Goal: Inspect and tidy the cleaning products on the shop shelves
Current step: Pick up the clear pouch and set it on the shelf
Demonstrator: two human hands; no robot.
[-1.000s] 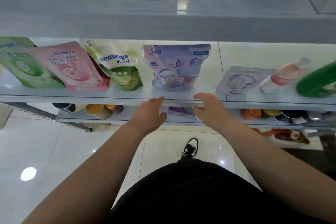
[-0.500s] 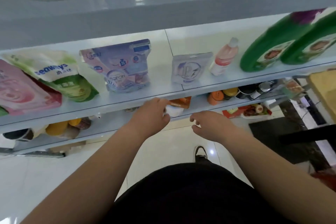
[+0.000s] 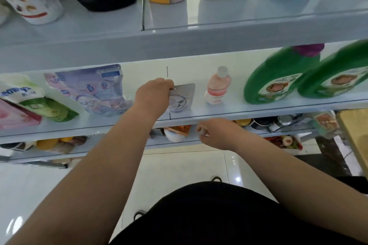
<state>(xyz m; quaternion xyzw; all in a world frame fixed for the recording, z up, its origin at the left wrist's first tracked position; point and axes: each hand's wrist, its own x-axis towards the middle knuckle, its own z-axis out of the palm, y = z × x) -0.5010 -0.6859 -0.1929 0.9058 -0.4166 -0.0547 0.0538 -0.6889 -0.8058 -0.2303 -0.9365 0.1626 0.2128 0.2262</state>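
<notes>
Shelf (image 3: 258, 112): left fingers (image 3: 168, 84) round pouch (image 3: 182, 100) (corner)

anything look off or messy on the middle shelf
Yes, at the left end: the green seaways pouch and the pink pouch overlap at a slant, and the purple pouch beside them sits tilted. The left hand pinches the small silver pouch. No spill or damage shows.
</notes>
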